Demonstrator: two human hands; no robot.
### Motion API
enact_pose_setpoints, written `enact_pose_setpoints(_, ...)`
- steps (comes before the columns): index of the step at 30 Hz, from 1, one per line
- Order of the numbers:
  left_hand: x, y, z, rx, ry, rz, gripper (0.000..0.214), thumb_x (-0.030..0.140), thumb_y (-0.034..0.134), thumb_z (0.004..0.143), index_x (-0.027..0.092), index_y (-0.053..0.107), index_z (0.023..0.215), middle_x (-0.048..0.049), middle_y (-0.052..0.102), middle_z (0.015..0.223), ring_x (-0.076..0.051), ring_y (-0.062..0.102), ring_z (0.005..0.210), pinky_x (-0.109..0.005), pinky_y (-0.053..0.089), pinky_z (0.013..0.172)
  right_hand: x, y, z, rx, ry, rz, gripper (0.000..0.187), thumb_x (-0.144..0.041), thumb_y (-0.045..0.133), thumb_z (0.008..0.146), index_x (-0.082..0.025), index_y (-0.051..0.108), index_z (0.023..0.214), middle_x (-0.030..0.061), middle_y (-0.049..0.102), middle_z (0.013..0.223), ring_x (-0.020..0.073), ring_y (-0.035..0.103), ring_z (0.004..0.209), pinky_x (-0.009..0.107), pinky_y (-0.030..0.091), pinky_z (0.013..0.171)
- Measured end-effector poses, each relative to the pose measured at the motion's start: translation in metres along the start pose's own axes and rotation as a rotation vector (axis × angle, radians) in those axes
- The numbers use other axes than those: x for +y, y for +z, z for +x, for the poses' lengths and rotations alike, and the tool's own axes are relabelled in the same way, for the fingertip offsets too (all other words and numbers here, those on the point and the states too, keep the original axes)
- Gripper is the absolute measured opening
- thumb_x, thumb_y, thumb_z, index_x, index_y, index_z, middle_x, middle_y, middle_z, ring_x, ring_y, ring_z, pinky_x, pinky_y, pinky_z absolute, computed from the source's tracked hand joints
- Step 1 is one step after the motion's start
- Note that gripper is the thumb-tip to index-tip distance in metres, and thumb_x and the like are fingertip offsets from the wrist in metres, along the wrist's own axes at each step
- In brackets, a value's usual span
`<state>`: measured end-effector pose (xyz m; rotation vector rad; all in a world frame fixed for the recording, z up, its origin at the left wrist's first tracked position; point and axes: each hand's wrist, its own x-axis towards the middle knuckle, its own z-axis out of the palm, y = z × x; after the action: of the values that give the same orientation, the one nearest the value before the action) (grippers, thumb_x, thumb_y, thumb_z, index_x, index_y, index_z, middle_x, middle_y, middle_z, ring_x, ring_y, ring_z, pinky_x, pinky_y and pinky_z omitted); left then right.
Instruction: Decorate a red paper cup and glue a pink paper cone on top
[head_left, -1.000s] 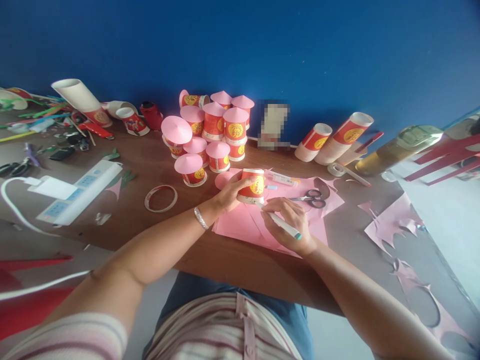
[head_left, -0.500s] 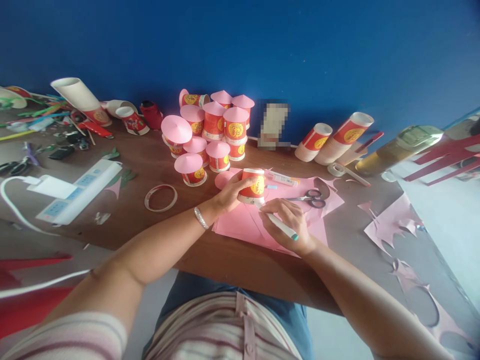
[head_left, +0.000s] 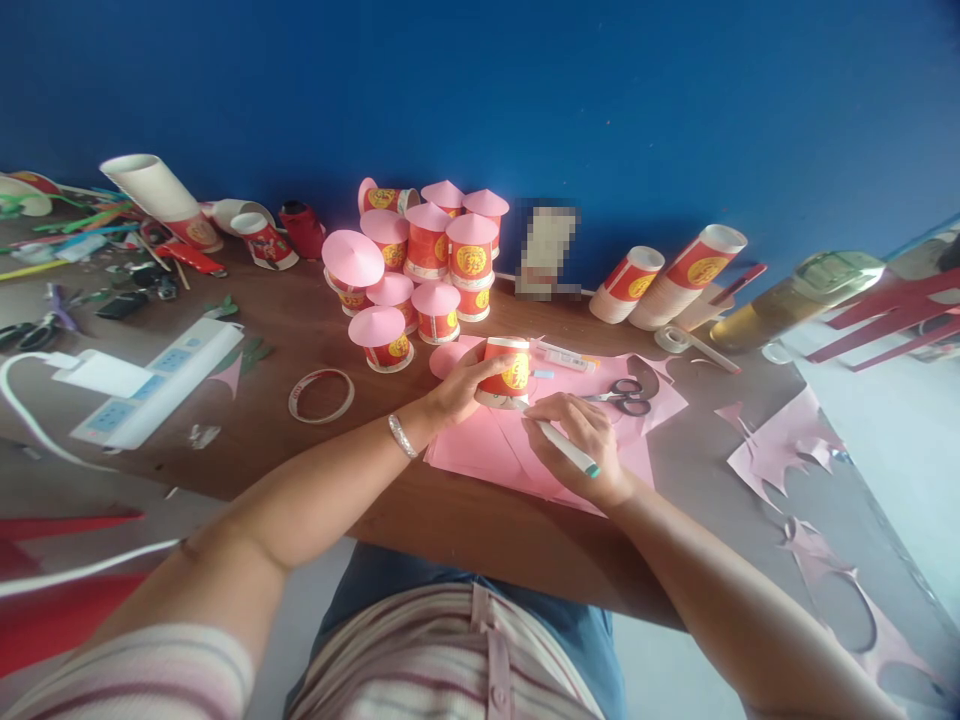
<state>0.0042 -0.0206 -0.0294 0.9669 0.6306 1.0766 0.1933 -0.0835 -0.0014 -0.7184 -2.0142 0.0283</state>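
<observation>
The left hand (head_left: 457,385) clasps a red-and-yellow paper cup (head_left: 511,372), pinning it steady on pink paper sheets (head_left: 480,450) on the brown counter (head_left: 300,450); the right hand (head_left: 583,445) grips a white marker pen (head_left: 570,456), tip at the cup's base.

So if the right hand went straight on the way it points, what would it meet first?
Probably the base of the red-and-yellow paper cup gripped by the left hand; the white teal-capped pen in the right hand points at it, though depth is unclear.

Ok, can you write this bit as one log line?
left hand: holds cup on pink paper | right hand: holds pen, tip by cup's base | nearby: scissors on the paper
</observation>
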Motion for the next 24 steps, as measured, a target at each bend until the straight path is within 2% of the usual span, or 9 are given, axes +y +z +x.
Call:
enact_pose_setpoints(18, 0.0008, -0.0005, -0.0006, 0.008, -0.028, 0.032, 0.046, 0.042, 0.077, 0.084, 0.023, 0.072, 0.125, -0.0077, 0.078, 0.112, -0.028, 0.072, 0.110, -0.037, 0.057, 0.090, -0.0046, -0.0035, 0.0022, -0.068, 0.016, 0.030, 0.016, -0.010, 0.062, 0.091, -0.025, 0.062, 0.096, -0.0009, 0.071, 0.077, 0.0157, 0.066, 0.065, 0.029, 0.050, 0.063)
enact_pose_setpoints(24, 0.0015, 0.0004, -0.0010, 0.014, -0.033, 0.029, 0.047, 0.042, 0.078, 0.083, 0.022, 0.072, 0.125, -0.0088, 0.077, 0.116, -0.029, 0.071, 0.113, -0.038, 0.057, 0.092, -0.0022, -0.0003, 0.0020, -0.037, -0.009, -0.012, 0.013, -0.012, 0.061, 0.093, -0.025, 0.061, 0.095, -0.0012, 0.071, 0.074, 0.0150, 0.065, 0.062, 0.028, 0.050, 0.060)
